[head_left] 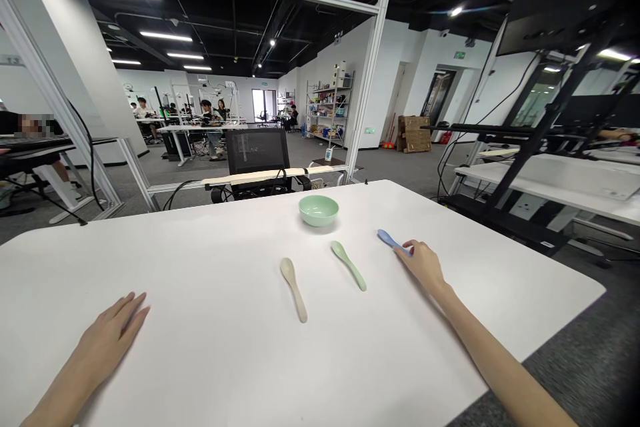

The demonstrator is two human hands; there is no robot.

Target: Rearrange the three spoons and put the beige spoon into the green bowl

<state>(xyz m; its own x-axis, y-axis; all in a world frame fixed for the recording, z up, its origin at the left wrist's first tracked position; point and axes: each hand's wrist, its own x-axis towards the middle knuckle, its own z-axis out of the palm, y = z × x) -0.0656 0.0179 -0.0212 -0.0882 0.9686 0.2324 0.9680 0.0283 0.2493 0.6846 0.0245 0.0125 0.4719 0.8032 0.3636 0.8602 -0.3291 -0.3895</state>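
White tabletop (pixel 200 260) before us, our right hand (pixel 424 265) touching the handle of a blue spoon (pixel 390 240), grip unclear, our left hand (pixel 113 333) open and spread, a green spoon (pixel 349 265) and beige spoon (pixel 293 288) between them, pale green bowl (pixel 319 210) beyond.

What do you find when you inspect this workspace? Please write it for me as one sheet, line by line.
Surface: white table with rounded corners.
Job's things: pale green bowl, beige spoon, green spoon and blue spoon, lying apart.
Clutter: brown box and broom on the far floor.
Hands: left hand flat on the table, holding nothing; right hand touching the blue spoon's handle.
Cables: black cables beyond the table's far edge.
Surroundings: metal frame, black office chair, shelving, people at distant desks.
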